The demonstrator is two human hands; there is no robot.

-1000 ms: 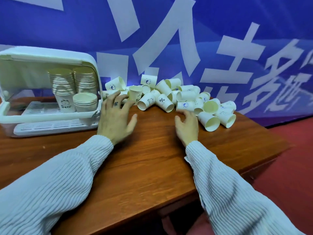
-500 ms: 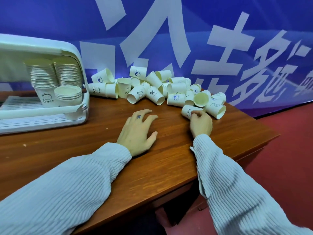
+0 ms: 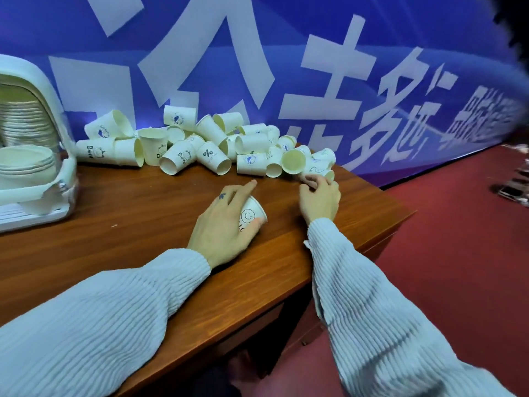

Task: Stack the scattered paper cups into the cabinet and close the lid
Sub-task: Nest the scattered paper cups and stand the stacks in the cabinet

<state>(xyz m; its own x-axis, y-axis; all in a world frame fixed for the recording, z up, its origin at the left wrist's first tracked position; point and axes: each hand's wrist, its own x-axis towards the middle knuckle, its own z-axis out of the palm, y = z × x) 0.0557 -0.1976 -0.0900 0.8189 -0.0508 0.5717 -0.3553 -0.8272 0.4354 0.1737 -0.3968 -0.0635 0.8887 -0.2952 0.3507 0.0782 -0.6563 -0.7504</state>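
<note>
On table (image 3: 143,213), smiley cup (image 3: 252,214) in left hand (image 3: 226,222).

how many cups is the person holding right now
2. The left hand holds a smiley cup on the table; the right hand grips a cup at the pile's edge, mostly hidden by its fingers.

**Around the worktop**

A brown wooden worktop (image 3: 137,213) is filling the middle of the view, its grain running across. Behind it a blue banner (image 3: 372,53) with large white characters is covering the whole wall. A dark red floor (image 3: 458,267) is lying to the right of the worktop and below it. At the far right edge some small blurred objects (image 3: 512,187) are lying on this floor; what they are cannot be told.
</note>
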